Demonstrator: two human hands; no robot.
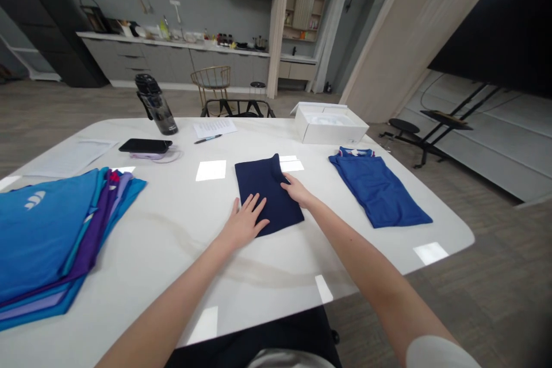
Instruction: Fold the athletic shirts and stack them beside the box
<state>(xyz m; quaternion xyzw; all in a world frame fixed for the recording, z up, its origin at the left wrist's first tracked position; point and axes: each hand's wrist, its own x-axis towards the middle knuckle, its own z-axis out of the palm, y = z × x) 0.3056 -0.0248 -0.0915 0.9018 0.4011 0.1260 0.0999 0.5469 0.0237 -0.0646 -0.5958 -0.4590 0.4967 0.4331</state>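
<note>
Forearms (pixel 357 241) reach from 6 o'clock to folded navy cloth (pixel 269 190), mid-bench (pixel 181 213). Left hand (pixel 244 223) released, spread flat at its 8 o'clock; right hand (pixel 297 191) grasping its 3 o'clock edge. White box (pixel 330 125) 1 o'clock, blue garment (pixel 382 190) 3 o'clock, clothes stack (pixel 47 230) 9 o'clock.

At 12 o'clock from me I see the navy cloth (pixel 279 206), plain, dark and folded into a small four-sided piece, lying mostly flat on the white table (pixel 172 201), its top tilted toward 11 o'clock and its edge near 1 o'clock raised in a soft curl.
</note>
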